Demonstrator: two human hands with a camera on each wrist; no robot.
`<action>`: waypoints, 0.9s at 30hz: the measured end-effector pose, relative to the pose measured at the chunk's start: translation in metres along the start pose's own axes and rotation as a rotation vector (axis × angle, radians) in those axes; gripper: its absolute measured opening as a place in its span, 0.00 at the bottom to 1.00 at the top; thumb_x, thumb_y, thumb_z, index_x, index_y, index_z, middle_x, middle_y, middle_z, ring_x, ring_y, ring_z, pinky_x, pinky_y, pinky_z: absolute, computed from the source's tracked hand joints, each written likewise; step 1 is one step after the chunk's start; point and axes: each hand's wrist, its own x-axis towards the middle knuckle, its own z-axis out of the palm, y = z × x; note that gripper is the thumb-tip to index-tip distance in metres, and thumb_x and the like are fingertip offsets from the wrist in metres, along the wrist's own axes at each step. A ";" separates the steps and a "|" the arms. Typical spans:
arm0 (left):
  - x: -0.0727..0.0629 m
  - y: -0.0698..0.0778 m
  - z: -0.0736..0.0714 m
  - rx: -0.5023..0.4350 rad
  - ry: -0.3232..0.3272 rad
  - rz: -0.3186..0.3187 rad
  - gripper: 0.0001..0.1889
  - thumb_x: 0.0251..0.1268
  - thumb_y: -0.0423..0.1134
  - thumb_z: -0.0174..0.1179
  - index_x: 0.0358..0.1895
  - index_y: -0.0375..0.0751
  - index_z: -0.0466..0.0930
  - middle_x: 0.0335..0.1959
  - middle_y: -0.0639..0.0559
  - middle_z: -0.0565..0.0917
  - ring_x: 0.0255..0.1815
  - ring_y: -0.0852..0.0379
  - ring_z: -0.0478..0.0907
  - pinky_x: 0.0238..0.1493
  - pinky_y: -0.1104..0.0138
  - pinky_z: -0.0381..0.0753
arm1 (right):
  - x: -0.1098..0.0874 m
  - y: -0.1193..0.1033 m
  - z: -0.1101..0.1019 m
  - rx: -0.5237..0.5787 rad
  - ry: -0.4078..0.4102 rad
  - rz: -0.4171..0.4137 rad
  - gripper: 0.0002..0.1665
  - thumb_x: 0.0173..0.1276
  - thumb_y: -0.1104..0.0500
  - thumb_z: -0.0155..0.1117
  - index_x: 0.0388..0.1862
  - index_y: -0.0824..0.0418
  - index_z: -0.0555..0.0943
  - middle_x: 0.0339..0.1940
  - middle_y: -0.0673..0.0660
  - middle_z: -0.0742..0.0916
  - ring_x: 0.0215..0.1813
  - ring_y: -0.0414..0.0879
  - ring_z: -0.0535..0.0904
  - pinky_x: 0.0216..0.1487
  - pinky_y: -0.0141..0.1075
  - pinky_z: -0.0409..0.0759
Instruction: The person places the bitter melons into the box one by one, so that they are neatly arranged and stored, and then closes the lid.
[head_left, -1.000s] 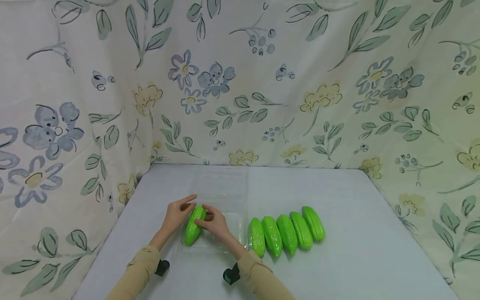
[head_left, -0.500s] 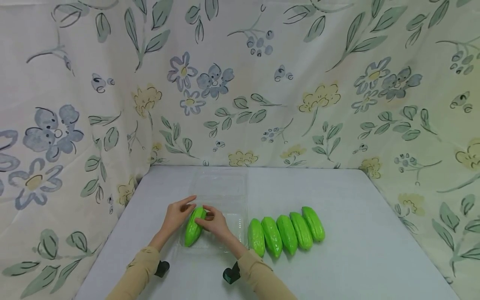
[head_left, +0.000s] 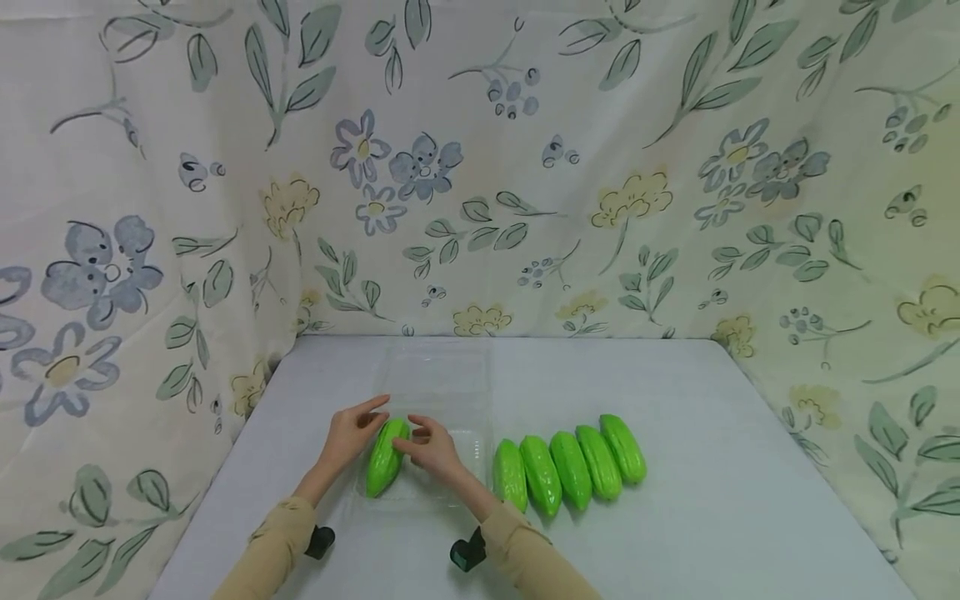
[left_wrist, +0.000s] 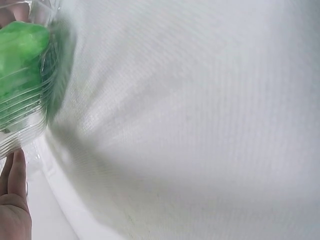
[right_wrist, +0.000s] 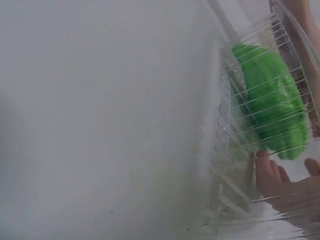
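One green ridged vegetable (head_left: 386, 458), shaped like a small bitter melon, lies at the left side of a clear plastic clamshell box (head_left: 476, 450), its tip pointing away. My left hand (head_left: 348, 435) is just beyond its left side, fingers extended; in the left wrist view straight fingers (left_wrist: 18, 172) meet the box's ribbed wall (left_wrist: 25, 112). My right hand (head_left: 437, 452) hovers over the box, thumb tip at the vegetable's right side and forefinger raised off its tip. Through the wall in the right wrist view, the vegetable (right_wrist: 275, 100) shows with thumb and fingers apart near its end.
Several similar green vegetables (head_left: 572, 468) lie in a slanting row right of the box, the closest one right by its wall. The box's transparent lid (head_left: 442, 371) is folded back behind it on the white table (head_left: 720, 500). Floral cloth (head_left: 480, 167) hangs behind and at both sides.
My right forefinger has lifted off the vegetable's tip, and the hand has shifted slightly right of it. The left hand stays almost in place. The head view has tilted a little.
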 end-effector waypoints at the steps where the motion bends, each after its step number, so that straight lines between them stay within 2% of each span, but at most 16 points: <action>1: 0.000 0.000 0.000 0.002 0.000 -0.003 0.19 0.63 0.35 0.62 0.57 0.39 0.79 0.50 0.38 0.84 0.42 0.47 0.85 0.39 0.66 0.81 | -0.001 -0.001 0.000 -0.004 -0.002 0.002 0.35 0.62 0.54 0.68 0.66 0.63 0.70 0.57 0.66 0.78 0.53 0.53 0.79 0.44 0.42 0.82; 5: 0.000 -0.001 0.000 0.012 -0.004 -0.005 0.19 0.63 0.35 0.62 0.57 0.39 0.79 0.49 0.39 0.84 0.42 0.48 0.85 0.39 0.65 0.81 | -0.004 -0.004 -0.002 -0.037 -0.004 -0.006 0.35 0.61 0.52 0.68 0.65 0.62 0.71 0.56 0.66 0.79 0.55 0.55 0.79 0.43 0.42 0.83; 11: 0.000 -0.002 -0.001 -0.012 -0.014 0.016 0.19 0.63 0.34 0.62 0.57 0.39 0.79 0.48 0.38 0.85 0.42 0.47 0.85 0.37 0.70 0.80 | -0.010 -0.010 -0.005 -0.059 -0.021 -0.059 0.34 0.61 0.53 0.68 0.65 0.62 0.72 0.56 0.66 0.79 0.55 0.58 0.78 0.44 0.44 0.82; 17: 0.000 -0.002 -0.002 -0.009 -0.023 0.031 0.19 0.62 0.34 0.62 0.58 0.38 0.78 0.44 0.39 0.86 0.40 0.47 0.85 0.33 0.73 0.77 | -0.015 -0.016 -0.011 -0.108 -0.054 -0.092 0.34 0.62 0.52 0.67 0.66 0.61 0.71 0.58 0.65 0.79 0.54 0.56 0.79 0.47 0.44 0.81; 22: 0.000 -0.001 -0.002 0.004 -0.024 0.031 0.19 0.62 0.32 0.62 0.57 0.38 0.79 0.44 0.39 0.86 0.39 0.48 0.85 0.33 0.73 0.77 | -0.018 -0.020 -0.017 -0.094 -0.089 -0.097 0.35 0.63 0.51 0.67 0.66 0.61 0.71 0.59 0.65 0.79 0.54 0.56 0.79 0.47 0.45 0.80; 27: 0.001 0.000 -0.001 0.012 -0.025 0.014 0.19 0.62 0.33 0.62 0.57 0.38 0.78 0.44 0.40 0.86 0.39 0.49 0.85 0.34 0.73 0.77 | -0.021 -0.020 -0.024 -0.095 -0.081 -0.117 0.34 0.63 0.52 0.67 0.66 0.61 0.70 0.59 0.67 0.79 0.54 0.56 0.79 0.48 0.46 0.80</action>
